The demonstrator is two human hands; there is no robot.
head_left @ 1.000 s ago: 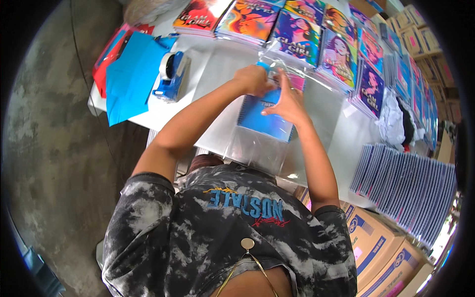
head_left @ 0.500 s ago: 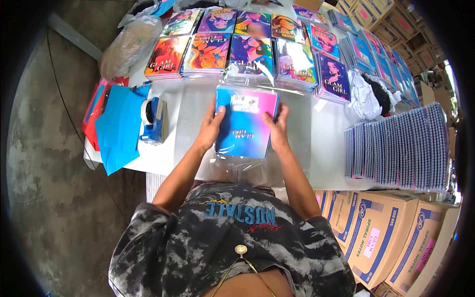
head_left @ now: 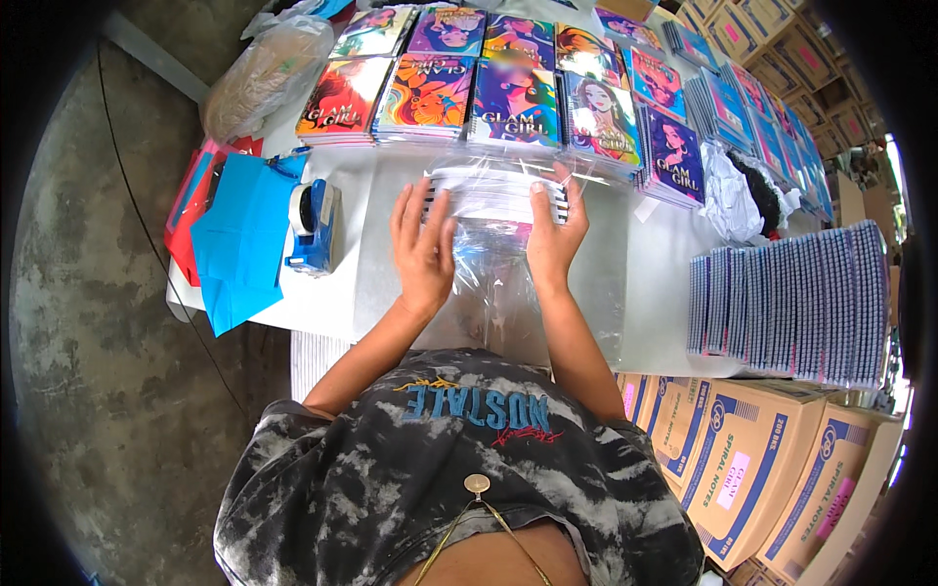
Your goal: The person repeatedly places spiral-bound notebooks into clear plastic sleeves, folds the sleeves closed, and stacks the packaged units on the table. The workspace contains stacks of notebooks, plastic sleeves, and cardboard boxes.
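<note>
A wrapped stack of spiral notebooks (head_left: 484,195) stands tipped up on the table before me, its white page edges toward me and dark spiral coils at the ends. Clear plastic film (head_left: 493,269) covers it and trails down toward my shirt. My right hand (head_left: 555,234) grips the stack's right end, thumb on the page edges and fingers round the side. At the left end, my left hand (head_left: 423,249) has its fingers stretched and apart, against or very near the film. The notebooks' covers are mostly hidden at this angle.
Beyond lie rows of colourful notebooks (head_left: 515,103). A blue tape dispenser (head_left: 318,230) and blue sheets (head_left: 239,239) sit left. On the right are a tall row of spiral notebooks (head_left: 787,303) and crumpled white plastic (head_left: 728,190); cartons (head_left: 747,469) stand below the table edge.
The notebook stack has tipped from its blue and pink cover facing up to its page edges facing me. My left hand has loosened and spread its fingers.
</note>
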